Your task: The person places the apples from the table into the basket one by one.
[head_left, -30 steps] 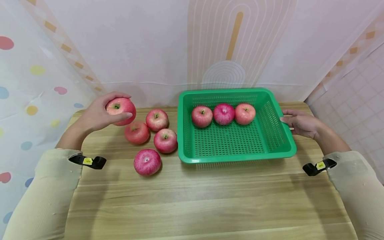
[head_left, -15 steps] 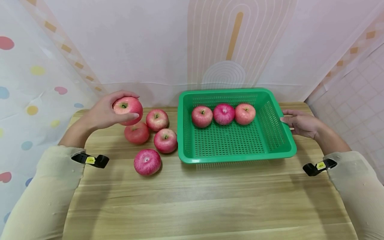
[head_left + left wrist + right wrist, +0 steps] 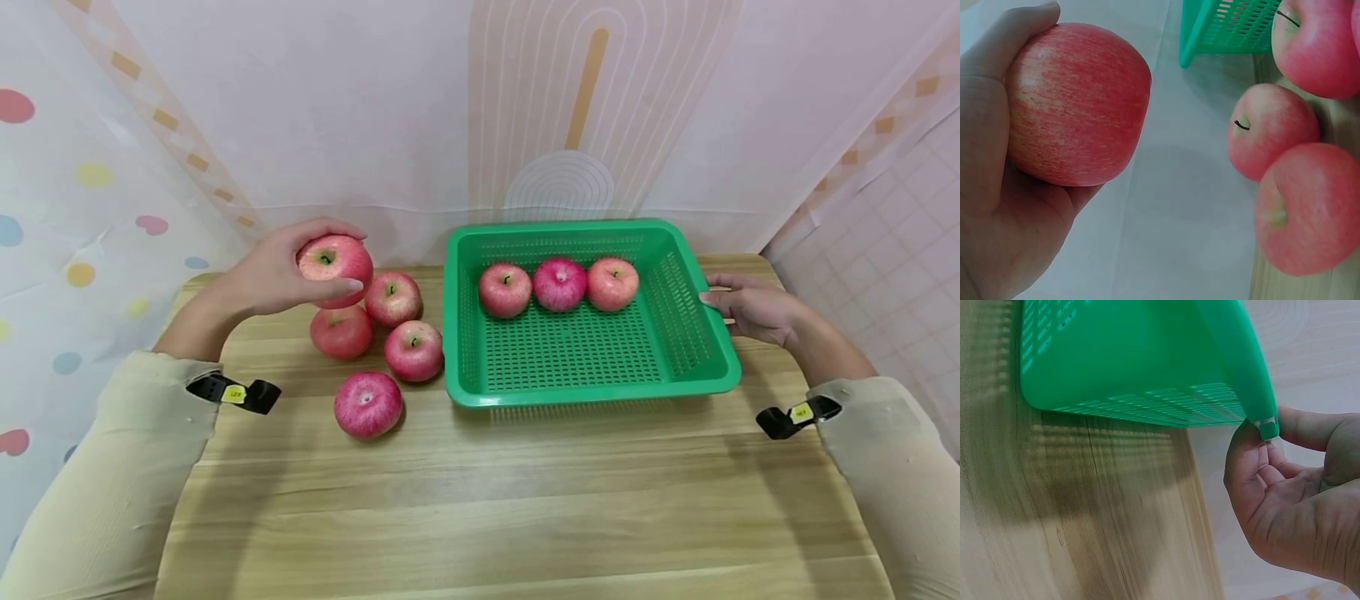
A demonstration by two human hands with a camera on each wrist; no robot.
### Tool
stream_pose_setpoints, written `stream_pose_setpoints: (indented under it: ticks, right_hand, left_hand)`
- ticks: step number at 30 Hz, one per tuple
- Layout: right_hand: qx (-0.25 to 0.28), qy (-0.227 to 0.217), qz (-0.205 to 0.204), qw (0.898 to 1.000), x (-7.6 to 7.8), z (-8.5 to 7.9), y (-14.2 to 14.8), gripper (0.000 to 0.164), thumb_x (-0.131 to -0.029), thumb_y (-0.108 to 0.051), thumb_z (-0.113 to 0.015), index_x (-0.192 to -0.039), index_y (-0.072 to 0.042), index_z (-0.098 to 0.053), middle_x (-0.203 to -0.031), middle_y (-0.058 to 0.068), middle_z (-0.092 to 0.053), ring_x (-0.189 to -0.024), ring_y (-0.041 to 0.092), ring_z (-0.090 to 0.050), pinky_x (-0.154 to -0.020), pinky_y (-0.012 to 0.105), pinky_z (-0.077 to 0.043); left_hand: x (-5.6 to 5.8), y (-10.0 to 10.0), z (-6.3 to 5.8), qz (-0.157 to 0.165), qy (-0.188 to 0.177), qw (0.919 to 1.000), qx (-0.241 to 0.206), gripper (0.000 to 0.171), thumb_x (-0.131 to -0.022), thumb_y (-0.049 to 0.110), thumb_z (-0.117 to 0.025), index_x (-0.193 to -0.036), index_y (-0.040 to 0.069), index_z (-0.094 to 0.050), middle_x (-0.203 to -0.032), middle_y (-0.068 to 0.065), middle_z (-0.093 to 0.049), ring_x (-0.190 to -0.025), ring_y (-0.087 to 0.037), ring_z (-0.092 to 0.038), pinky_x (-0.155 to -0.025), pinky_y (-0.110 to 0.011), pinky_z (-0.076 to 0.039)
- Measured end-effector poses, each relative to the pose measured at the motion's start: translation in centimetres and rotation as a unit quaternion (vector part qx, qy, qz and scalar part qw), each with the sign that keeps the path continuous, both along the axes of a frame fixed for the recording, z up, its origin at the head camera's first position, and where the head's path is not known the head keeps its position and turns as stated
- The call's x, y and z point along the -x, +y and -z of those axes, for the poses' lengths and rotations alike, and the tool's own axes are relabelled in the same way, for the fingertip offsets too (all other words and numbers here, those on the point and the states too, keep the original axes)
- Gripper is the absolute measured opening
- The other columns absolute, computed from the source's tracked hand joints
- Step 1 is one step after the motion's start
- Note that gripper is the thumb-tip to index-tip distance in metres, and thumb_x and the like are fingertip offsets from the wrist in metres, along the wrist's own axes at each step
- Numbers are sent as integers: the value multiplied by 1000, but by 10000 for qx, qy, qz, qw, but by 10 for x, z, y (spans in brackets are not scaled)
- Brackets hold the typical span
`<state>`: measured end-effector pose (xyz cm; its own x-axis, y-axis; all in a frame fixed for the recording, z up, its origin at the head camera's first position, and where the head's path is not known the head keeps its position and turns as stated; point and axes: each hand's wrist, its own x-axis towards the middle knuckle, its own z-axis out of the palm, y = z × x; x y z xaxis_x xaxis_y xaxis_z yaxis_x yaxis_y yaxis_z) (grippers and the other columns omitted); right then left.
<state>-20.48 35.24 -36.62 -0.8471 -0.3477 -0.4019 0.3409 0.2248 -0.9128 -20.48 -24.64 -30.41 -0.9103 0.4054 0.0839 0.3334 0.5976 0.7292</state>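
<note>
My left hand [image 3: 281,271] grips a red apple [image 3: 339,265], thumb on the near side and fingers around the far side, held above the table's back left. Just beneath it sits a reddish apple [image 3: 341,333], partly covered in the head view. Two more apples, one behind [image 3: 393,300] and one nearer the basket [image 3: 414,352], stand beside it, and a darker pink apple [image 3: 368,405] lies in front. At the right end, my right hand [image 3: 1297,494] pinches the rim of the green plastic basket [image 3: 592,395]. Three apples [image 3: 560,285] rest in a row along the basket's back.
The wooden table [image 3: 480,508] ends at a patterned cloth backdrop [image 3: 360,125] behind the basket. Polka-dot cloth [image 3: 82,233] hangs on the left. Black straps [image 3: 234,392] are fixed at both cuffs.
My left hand has carried its apple to the right and slightly back, toward the basket. The right hand, the basket and the other apples have stayed in place.
</note>
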Motion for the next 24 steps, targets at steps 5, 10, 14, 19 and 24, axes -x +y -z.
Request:
stream_pose_setpoints:
  ticks: [5, 10, 14, 19, 24]
  right_hand:
    - [-22, -13, 23, 10000, 0, 0, -1, 19, -109, -6, -45, -116, -17, -59, -98, -2, -72, -87, 12, -71, -75, 32, -58]
    - [-63, -1, 14, 10000, 0, -1, -1, 19, -109, -7, -45, -116, -17, -59, -98, -2, -72, -87, 12, -71, -75, 33, -58]
    - [-52, -15, 23, 10000, -1, -1, -1, 19, -109, -7, -44, -116, -16, -59, -98, -2, -72, -87, 12, -71, -75, 33, -58]
    - [-43, -23, 24, 10000, -1, -2, -2, 18, -109, -7, -44, -117, -15, -58, -98, -2, -72, -88, 12, -71, -76, 33, -58]
    - [-64, -8, 5, 10000, -1, -2, -2, 18, -109, -7, -45, -118, -16, -58, -99, -2, -72, -88, 12, -71, -76, 33, -58]
  left_hand:
    - [1, 6, -3, 2, -64, 10000, 53, 51, -86, 22, -82, -134, 21, -62, -115, 0, -64, -99, -17, -60, -81, -21, -50]
    - [2, 13, -7, 123, -101, 9999, 42, 51, -87, 22, -81, -134, 21, -62, -116, 0, -63, -102, -18, -59, -83, -22, -50]
    - [4, 18, -9, 299, -55, 9994, -134, 53, -86, 16, -81, -135, 17, -62, -117, -2, -63, -102, -18, -59, -82, -20, -50]
    - [8, 27, -11, 419, -34, 9990, -182, 52, -86, 16, -81, -135, 17, -62, -117, -3, -64, -102, -19, -59, -83, -21, -52]
    - [11, 36, -13, 440, -43, 9989, -151, 52, -86, 19, -82, -135, 19, -63, -116, -2, -65, -101, -19, -60, -83, -23, -52]
